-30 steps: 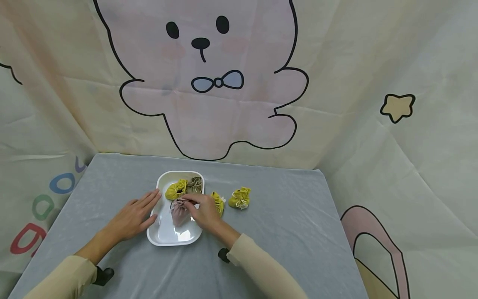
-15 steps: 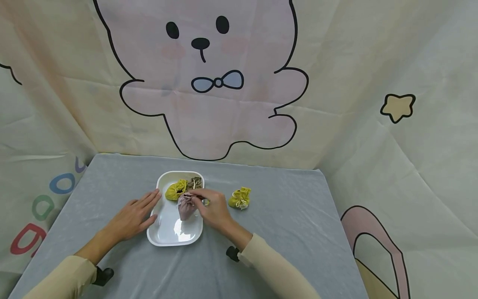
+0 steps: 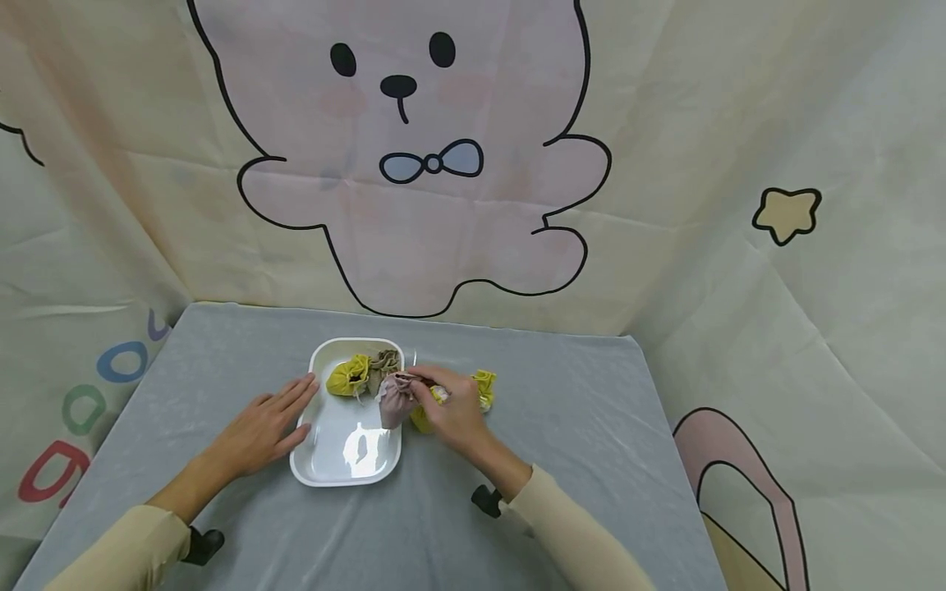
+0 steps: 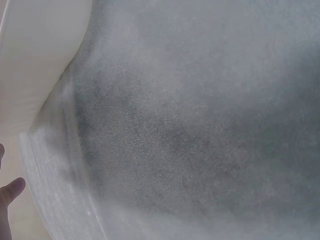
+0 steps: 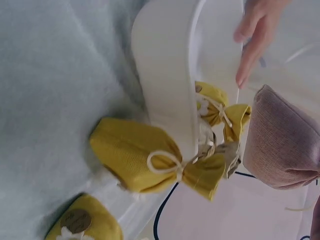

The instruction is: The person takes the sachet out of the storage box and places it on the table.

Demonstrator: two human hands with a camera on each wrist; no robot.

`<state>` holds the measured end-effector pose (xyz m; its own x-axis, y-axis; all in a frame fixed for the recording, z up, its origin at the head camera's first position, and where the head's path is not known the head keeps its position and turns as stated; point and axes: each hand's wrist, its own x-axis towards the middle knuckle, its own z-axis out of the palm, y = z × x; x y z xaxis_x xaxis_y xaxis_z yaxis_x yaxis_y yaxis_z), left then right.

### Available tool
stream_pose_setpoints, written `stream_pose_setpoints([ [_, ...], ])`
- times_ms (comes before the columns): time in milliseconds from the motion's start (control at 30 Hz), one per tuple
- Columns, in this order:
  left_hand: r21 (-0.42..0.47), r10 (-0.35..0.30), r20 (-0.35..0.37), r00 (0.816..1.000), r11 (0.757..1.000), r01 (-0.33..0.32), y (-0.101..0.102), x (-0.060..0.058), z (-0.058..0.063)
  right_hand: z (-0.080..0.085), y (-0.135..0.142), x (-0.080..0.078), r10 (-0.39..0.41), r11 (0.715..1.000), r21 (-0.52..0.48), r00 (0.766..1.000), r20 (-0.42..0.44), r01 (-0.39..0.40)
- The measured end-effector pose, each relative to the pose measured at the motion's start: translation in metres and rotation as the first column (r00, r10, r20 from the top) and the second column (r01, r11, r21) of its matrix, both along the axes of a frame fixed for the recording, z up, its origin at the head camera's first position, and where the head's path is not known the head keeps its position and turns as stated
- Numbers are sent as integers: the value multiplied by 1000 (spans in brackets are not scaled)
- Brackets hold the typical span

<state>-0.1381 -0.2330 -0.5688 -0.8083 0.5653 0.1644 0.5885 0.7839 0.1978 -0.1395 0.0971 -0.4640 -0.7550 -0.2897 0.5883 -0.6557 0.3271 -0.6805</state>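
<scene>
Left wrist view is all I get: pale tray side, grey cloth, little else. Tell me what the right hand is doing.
Observer: In the head view, the right hand pinches a pinkish pouch by its gathered neck.
Operator: Report what lies inside the tray.
Observer: A yellow pouch and a brownish pouch sit side by side near the far end of the tray.
Operator: Now check outside it.
Observer: The right wrist view shows two more yellow pouches on the grey cloth.

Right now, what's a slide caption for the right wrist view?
Pink pouch held near a white tray, two yellow pouches outside it.
</scene>
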Motion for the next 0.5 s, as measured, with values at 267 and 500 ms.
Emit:
stream_pose_setpoints([
  [267,-9,6,6,1000,1000,-6,-1,0,0,0,18,2,-38,999,11,999,-3,38],
  [500,-22,8,14,1000,1000,-8,0,0,0,0,35,6,-79,997,-2,996,-45,79],
])
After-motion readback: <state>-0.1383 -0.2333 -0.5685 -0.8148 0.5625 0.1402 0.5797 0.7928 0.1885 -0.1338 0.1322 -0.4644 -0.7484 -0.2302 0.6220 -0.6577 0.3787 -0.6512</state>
